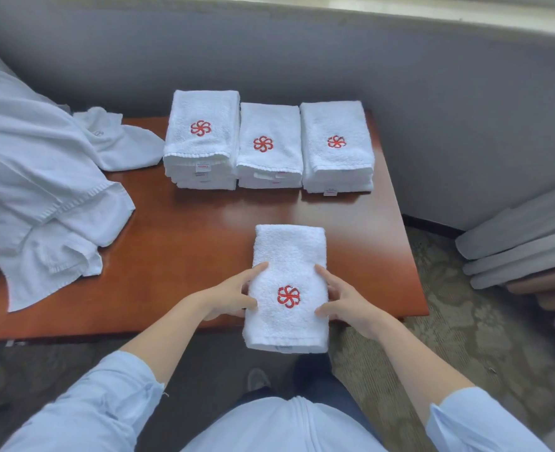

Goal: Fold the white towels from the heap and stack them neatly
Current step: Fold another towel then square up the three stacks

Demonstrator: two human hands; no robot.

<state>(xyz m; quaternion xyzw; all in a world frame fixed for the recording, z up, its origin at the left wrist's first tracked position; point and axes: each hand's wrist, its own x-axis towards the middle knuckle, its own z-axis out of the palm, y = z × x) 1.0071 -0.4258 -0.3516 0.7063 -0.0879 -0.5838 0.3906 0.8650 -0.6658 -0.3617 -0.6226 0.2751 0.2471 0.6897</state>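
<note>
- The left hand (233,295) grips the left long edge of the folded towel (289,249), with index finger and thumb on its top face and the other fingers curled at the edge.
- The right hand (344,301) grips the right long edge in the same way, thumb and index finger on top.
- The folded towel is a narrow white rectangle with a red pinwheel logo (288,296) facing up between the two hands.
- It sits at the near edge of the wooden table (188,230), its near end reaching past that edge. Whether it rests on the wood or is lifted just clear of it cannot be told from this angle.
- At the far side of the table stand three piles of folded towels side by side, logos up: the left stack (201,138), the middle stack (269,145) and the right stack (336,141).
- The left and middle stacks touch, and the right one is just beside the middle.
- The heap (41,177) of unfolded white towels lies at the left, draped over the table's left end.
- Both forearms come out of light blue sleeves (106,402).
- Grey cushions (523,243) lie stacked on the patterned carpet (448,321) to the right.
</note>
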